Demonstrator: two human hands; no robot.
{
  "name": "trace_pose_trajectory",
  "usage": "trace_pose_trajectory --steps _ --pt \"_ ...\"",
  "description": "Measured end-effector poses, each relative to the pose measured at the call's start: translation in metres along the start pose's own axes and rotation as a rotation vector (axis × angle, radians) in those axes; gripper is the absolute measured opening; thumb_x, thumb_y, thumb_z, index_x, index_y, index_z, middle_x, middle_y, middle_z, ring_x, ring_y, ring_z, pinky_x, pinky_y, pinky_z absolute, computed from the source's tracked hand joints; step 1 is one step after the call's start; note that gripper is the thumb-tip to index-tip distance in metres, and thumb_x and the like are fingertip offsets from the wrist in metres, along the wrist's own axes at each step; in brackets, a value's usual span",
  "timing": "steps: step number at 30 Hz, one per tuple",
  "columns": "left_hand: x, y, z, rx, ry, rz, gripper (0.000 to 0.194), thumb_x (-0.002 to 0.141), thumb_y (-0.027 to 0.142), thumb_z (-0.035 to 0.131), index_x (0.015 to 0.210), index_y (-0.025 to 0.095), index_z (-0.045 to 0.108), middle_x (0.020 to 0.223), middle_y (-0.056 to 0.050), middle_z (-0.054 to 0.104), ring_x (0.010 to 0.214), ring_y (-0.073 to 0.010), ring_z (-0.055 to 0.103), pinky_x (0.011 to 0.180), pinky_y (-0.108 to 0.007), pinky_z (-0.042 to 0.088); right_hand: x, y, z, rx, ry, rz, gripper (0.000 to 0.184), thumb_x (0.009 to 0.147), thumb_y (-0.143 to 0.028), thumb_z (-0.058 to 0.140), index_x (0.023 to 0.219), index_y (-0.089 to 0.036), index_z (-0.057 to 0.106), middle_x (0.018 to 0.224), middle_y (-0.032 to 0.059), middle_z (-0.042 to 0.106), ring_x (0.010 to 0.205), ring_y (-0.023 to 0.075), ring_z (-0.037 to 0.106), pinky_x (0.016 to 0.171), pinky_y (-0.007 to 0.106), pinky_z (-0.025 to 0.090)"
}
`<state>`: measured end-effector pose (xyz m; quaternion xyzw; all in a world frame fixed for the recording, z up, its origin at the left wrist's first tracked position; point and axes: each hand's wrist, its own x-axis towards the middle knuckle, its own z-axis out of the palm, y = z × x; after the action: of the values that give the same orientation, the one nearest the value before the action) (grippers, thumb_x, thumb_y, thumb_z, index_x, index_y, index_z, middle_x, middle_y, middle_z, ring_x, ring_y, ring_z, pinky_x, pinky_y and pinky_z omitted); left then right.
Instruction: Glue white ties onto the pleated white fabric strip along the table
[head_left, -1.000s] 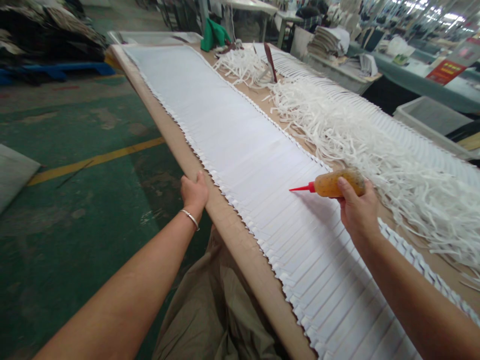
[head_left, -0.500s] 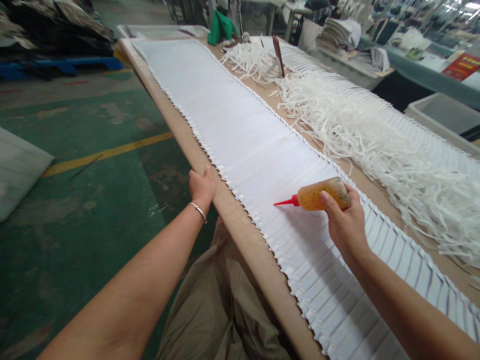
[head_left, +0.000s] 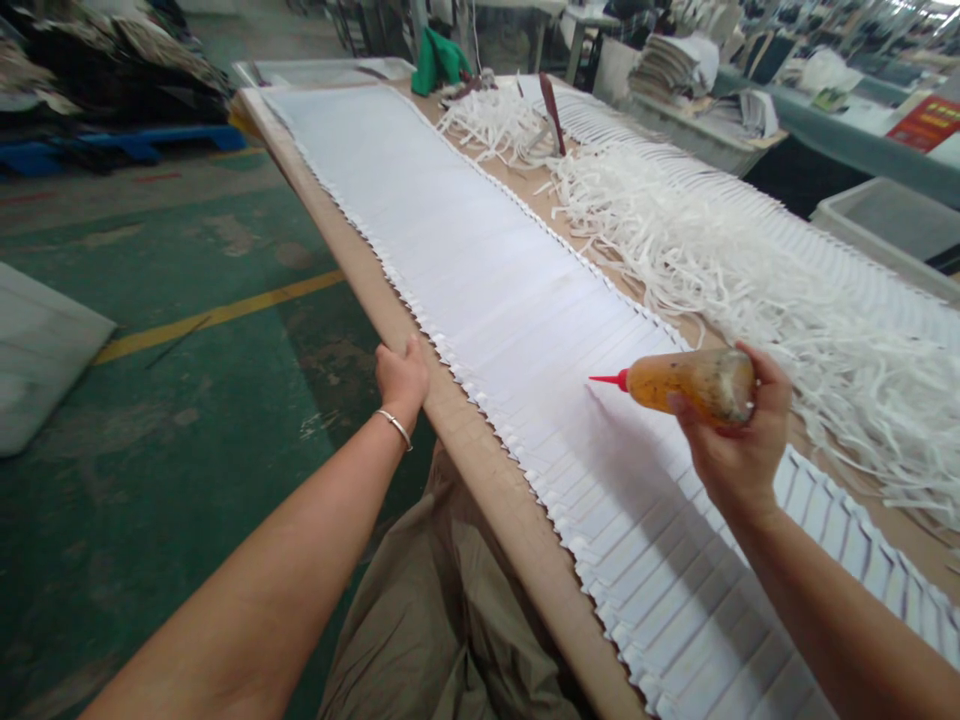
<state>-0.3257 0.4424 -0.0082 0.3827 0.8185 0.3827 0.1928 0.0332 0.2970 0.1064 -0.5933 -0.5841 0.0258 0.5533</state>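
Note:
My right hand [head_left: 739, 440] is wrapped round a squeeze bottle [head_left: 694, 383] of amber liquid with a red nozzle that points left, held just above a long row of overlapping white sheets [head_left: 480, 270]. My left hand [head_left: 401, 375] grips the near edge of the brown table [head_left: 457, 440], fingers curled over it, with a thin silver bracelet on the wrist. The row of sheets runs from the near right corner away to the far end of the table.
A heap of loose white paper strips [head_left: 750, 270] lies right of the sheets, with a second row of white sheets [head_left: 825, 250] beyond it. A green cloth [head_left: 437, 60] sits at the far end. Grey bins [head_left: 892, 225] and stacked material stand at right. Green floor with a yellow line [head_left: 217, 315] lies left.
My right hand has lifted the bottle and drawn it back to the right, the nozzle rising off the sheets. My left hand stays on the table edge.

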Motion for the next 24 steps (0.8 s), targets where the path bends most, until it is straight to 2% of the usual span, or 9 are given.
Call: trace_pose_trajectory --steps 2,5,7,11,15,20,24 --pt "-0.001 0.001 -0.001 0.005 0.000 -0.004 0.039 0.095 0.042 0.055 0.117 0.010 0.057 0.122 -0.024 0.068 0.113 -0.0348 0.067 0.096 -0.041 0.052 0.021 0.019 -0.007 0.108 0.114 0.065 0.070 0.068 -0.036 0.085 0.132 -0.028 0.057 0.127 0.0042 0.058 0.116 0.0233 0.058 0.111 0.049 0.043" --pt "-0.002 0.003 -0.003 0.011 -0.003 -0.010 0.038 0.095 0.043 0.055 0.116 0.011 0.058 0.122 -0.024 0.068 0.114 -0.0358 0.066 0.097 -0.042 0.052 0.059 0.057 -0.009 0.432 0.275 0.268 0.056 0.068 -0.034 0.084 0.116 -0.025 0.057 0.111 0.0022 0.063 0.099 0.0206 0.067 0.094 0.047 0.055" --pt "-0.002 0.003 -0.003 0.014 -0.004 -0.018 0.038 0.094 0.043 0.056 0.115 0.011 0.058 0.122 -0.025 0.067 0.114 -0.0362 0.066 0.098 -0.043 0.051 0.083 0.082 -0.007 0.571 0.313 0.386 0.047 0.068 -0.029 0.083 0.107 -0.022 0.057 0.106 0.0034 0.065 0.093 0.0223 0.069 0.084 0.047 0.059" --pt "0.000 0.002 -0.003 0.015 -0.005 -0.019 0.039 0.094 0.043 0.057 0.115 0.010 0.058 0.121 -0.026 0.067 0.113 -0.0368 0.066 0.098 -0.044 0.051 0.114 0.118 0.004 0.608 0.339 0.550 0.032 0.073 -0.018 0.076 0.099 -0.020 0.057 0.101 0.0050 0.067 0.087 0.0224 0.071 0.078 0.045 0.060" --pt "0.000 0.000 -0.002 0.011 -0.002 -0.007 0.038 0.094 0.043 0.057 0.113 0.011 0.058 0.121 -0.025 0.068 0.113 -0.0360 0.067 0.096 -0.043 0.052 0.124 0.131 0.017 0.553 0.385 0.628 0.030 0.078 -0.013 0.074 0.100 -0.019 0.054 0.101 0.0049 0.067 0.086 0.0206 0.071 0.078 0.045 0.060" --pt "0.000 0.001 -0.003 0.008 0.003 -0.001 0.034 0.094 0.041 0.057 0.112 0.011 0.058 0.121 -0.023 0.068 0.112 -0.0335 0.067 0.096 -0.041 0.052 0.128 0.136 0.028 0.497 0.389 0.605 0.034 0.081 -0.011 0.073 0.106 -0.018 0.050 0.107 0.0040 0.066 0.086 0.0166 0.070 0.081 0.046 0.058" --pt "0.001 0.000 -0.003 0.004 0.004 0.002 0.034 0.094 0.040 0.057 0.112 0.011 0.057 0.121 -0.024 0.068 0.113 -0.0334 0.067 0.097 -0.042 0.051 0.131 0.138 0.032 0.441 0.389 0.598 0.041 0.080 -0.011 0.075 0.110 -0.019 0.048 0.111 0.0039 0.066 0.084 0.0135 0.068 0.080 0.041 0.058"
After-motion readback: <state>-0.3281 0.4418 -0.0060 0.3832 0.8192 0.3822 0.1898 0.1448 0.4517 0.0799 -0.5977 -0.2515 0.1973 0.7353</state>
